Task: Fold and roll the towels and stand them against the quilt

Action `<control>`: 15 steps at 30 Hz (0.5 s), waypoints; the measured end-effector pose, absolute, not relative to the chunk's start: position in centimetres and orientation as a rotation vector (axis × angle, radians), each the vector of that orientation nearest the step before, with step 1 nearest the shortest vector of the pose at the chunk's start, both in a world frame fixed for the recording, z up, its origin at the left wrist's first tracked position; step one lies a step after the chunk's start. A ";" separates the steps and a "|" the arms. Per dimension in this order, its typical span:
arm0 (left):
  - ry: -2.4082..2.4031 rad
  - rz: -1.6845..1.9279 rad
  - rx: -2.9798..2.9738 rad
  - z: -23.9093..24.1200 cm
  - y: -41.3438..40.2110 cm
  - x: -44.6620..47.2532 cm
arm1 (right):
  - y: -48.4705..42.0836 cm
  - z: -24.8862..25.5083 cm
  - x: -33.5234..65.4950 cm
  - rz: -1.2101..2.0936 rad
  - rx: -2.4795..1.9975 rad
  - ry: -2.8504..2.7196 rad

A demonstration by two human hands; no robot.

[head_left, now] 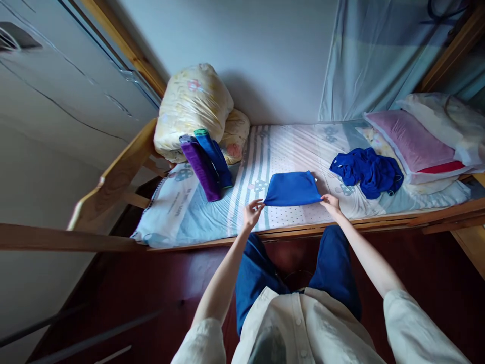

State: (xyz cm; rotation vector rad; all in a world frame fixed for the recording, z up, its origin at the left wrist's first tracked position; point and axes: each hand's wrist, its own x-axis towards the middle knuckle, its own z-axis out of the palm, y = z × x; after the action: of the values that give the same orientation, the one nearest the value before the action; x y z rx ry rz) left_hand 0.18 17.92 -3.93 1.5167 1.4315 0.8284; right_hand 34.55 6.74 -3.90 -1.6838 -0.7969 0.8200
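Note:
A blue cloth (292, 189), folded into a flat rectangle, lies on the bed in front of me. My left hand (253, 213) pinches its near left corner. The near right corner is between the fingers of my right hand (331, 204). To the right sits a crumpled heap of darker blue fabric (369, 171), apart from my hands. Over on the left, a purple rolled cloth (200, 169) and a blue rolled cloth (215, 159) rest side by side against the bedding.
A bundled floral quilt (193, 108) stands at the bed's left end. Pink and white bagged bedding (413, 139) is piled at the right. The wooden bed frame (113, 187) borders the patterned sheet (189, 217). A pale curtain (364, 65) hangs behind.

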 end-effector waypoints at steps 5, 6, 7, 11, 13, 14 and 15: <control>1.581 0.487 1.471 -10.4 14.2 -0.2 | 2.8 -10.1 32.9 1.051 -1.871 -0.683; 1.588 0.442 1.442 -11.2 13.8 -0.1 | 2.2 -10.8 32.7 1.087 -1.880 -0.676; 1.592 0.416 1.409 -11.8 13.5 -0.1 | 1.8 -11.3 32.7 1.114 -1.886 -0.671; 1.636 0.437 1.292 -13.2 13.0 0.4 | 1.4 -12.2 32.6 1.164 -1.887 -0.605; 1.683 0.442 1.267 -13.3 13.1 0.5 | 1.6 -12.4 32.5 1.169 -1.899 -0.532; 1.703 0.438 1.264 -13.4 13.1 0.6 | 1.7 -12.4 32.5 1.171 -1.910 -0.498; 1.719 0.431 1.264 -13.3 13.0 0.5 | 1.7 -12.5 32.4 1.172 -1.922 -0.473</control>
State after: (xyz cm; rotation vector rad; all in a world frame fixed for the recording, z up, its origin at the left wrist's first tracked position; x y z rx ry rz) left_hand 0.55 13.04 -13.35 1.2640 1.7188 0.4310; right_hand 32.44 1.73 -12.46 -1.9225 -0.4727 1.1718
